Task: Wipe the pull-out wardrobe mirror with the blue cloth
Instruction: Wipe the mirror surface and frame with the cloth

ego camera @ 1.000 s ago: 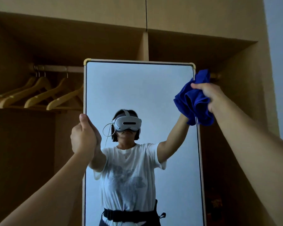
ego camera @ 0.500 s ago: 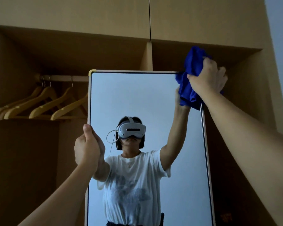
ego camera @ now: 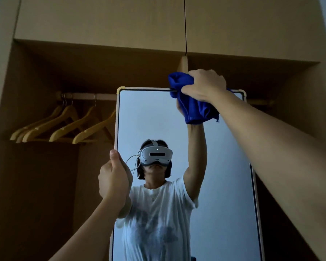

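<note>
The tall pull-out mirror (ego camera: 152, 117) with a pale frame stands in front of me, inside the open wooden wardrobe. My right hand (ego camera: 203, 85) grips the bunched blue cloth (ego camera: 194, 108) and holds it against the mirror's top edge, right of centre. The cloth hangs down over the upper glass. My left hand (ego camera: 114, 176) grips the mirror's left frame edge at mid height, thumb pointing up. The glass reflects a person in a white shirt wearing a headset.
Several wooden hangers (ego camera: 64, 127) hang on a rail (ego camera: 87, 96) to the left of the mirror. A vertical wardrobe divider (ego camera: 183, 65) stands behind the mirror's top. Closed upper cabinet doors (ego camera: 102, 21) run above. The wardrobe's right wall (ego camera: 297, 102) is close to the mirror.
My right hand has carried the blue cloth up from the mirror's right edge to its top edge and then leftward along it. My left hand keeps its hold on the left frame.
</note>
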The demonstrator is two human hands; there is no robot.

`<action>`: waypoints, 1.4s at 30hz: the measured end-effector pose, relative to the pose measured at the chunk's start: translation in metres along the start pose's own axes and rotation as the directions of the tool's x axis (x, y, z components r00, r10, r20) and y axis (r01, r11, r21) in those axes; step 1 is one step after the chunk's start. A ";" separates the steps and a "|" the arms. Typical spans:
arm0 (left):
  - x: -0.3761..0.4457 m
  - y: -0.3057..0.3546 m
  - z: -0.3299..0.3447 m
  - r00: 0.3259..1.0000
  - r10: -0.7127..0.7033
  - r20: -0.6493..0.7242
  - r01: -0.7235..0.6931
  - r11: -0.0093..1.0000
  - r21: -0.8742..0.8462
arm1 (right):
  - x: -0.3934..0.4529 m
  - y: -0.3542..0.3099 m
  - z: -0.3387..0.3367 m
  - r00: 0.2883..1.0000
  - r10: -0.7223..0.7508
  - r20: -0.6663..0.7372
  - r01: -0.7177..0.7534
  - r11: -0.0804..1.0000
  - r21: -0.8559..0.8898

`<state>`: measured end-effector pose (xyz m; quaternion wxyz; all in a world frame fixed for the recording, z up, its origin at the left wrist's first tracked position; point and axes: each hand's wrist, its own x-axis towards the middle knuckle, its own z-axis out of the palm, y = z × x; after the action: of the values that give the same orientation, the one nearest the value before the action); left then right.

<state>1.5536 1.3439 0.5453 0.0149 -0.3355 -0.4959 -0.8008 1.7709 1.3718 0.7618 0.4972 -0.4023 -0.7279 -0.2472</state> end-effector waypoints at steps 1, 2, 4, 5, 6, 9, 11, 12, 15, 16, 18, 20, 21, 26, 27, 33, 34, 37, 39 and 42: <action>0.000 0.000 0.000 1.000 0.004 0.002 -0.004 1.000 -0.001 | -0.003 0.008 0.001 1.000 -0.004 -0.016 0.004 1.000 0.011; 0.000 0.000 0.000 1.000 0.008 0.001 -0.008 1.000 -0.005 | -0.005 0.016 0.000 0.999 0.010 -0.033 -0.009 1.000 0.016; -0.001 0.001 -0.001 1.000 0.028 -0.006 -0.028 1.000 -0.012 | -0.009 0.030 -0.004 0.994 0.090 -0.060 -0.089 0.996 0.009; -0.003 0.002 -0.002 0.999 0.039 -0.009 -0.039 0.999 -0.010 | -0.011 0.036 -0.007 0.989 0.130 -0.067 -0.130 0.991 -0.001; -0.005 0.003 -0.003 0.999 0.049 -0.015 -0.049 0.999 -0.005 | -0.010 0.037 -0.009 0.986 0.149 -0.071 -0.150 0.989 -0.007; -0.006 0.003 -0.004 0.999 0.050 -0.017 -0.050 0.999 0.011 | -0.011 0.023 -0.006 0.991 0.076 -0.109 -0.075 0.997 0.010; -0.005 0.003 -0.005 0.999 0.048 -0.014 -0.048 0.999 0.014 | -0.013 0.005 0.005 0.985 -0.013 -0.171 0.016 1.000 0.015; -0.005 0.003 -0.005 0.999 0.052 -0.014 -0.051 0.999 0.019 | -0.014 -0.003 0.009 0.979 -0.037 -0.202 0.039 0.999 0.006; -0.007 0.005 -0.005 0.997 0.069 -0.025 -0.068 0.997 0.034 | -0.017 -0.015 0.010 0.967 -0.051 -0.250 0.039 0.998 -0.053; -0.007 0.005 -0.005 0.997 0.071 -0.027 -0.070 0.997 0.040 | -0.019 -0.015 0.012 0.961 -0.069 -0.268 0.046 0.995 -0.093; -0.006 0.004 -0.005 0.997 0.073 -0.030 -0.072 0.996 0.045 | -0.028 -0.015 0.020 0.927 -0.148 -0.345 0.089 0.980 -0.180; -0.006 0.004 -0.005 0.997 0.073 -0.020 -0.072 0.996 0.045 | -0.038 -0.020 0.030 0.865 -0.255 -0.431 0.167 0.958 -0.233; -0.006 0.004 -0.005 0.997 0.075 -0.018 -0.074 0.996 0.046 | -0.040 -0.025 0.033 0.851 -0.285 -0.441 0.199 0.952 -0.231; -0.011 0.009 -0.008 0.997 0.079 -0.022 -0.077 0.995 0.061 | -0.019 -0.069 0.024 0.954 -0.226 -0.198 0.206 0.971 -0.118; -0.012 0.010 -0.009 0.996 0.080 -0.026 -0.078 0.995 0.067 | -0.011 -0.077 0.018 0.973 -0.183 -0.139 0.174 0.982 -0.070; -0.018 0.014 -0.011 0.995 0.100 -0.016 -0.097 0.987 0.129 | 0.007 -0.122 0.004 0.984 -0.104 0.143 0.085 0.988 0.130; -0.017 0.014 -0.011 0.995 0.100 -0.010 -0.098 0.987 0.127 | 0.005 -0.131 0.009 0.985 -0.115 0.125 0.099 0.987 0.129; -0.016 0.013 -0.011 0.994 0.107 -0.004 -0.106 0.986 0.125 | -0.005 -0.146 0.026 0.988 -0.155 0.018 0.154 0.986 0.068; -0.015 0.013 -0.012 0.994 0.113 -0.002 -0.112 0.986 0.123 | -0.010 -0.145 0.033 0.981 -0.188 -0.049 0.188 0.982 0.015; -0.014 0.014 -0.011 0.995 0.104 -0.001 -0.103 0.986 0.131 | -0.020 -0.137 0.043 0.951 -0.275 -0.145 0.273 0.961 -0.030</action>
<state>1.5637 1.3234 0.5451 0.0803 -0.3560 -0.5290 -0.7661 1.6380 1.3215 0.7326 0.5085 -0.2804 -0.7368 -0.3463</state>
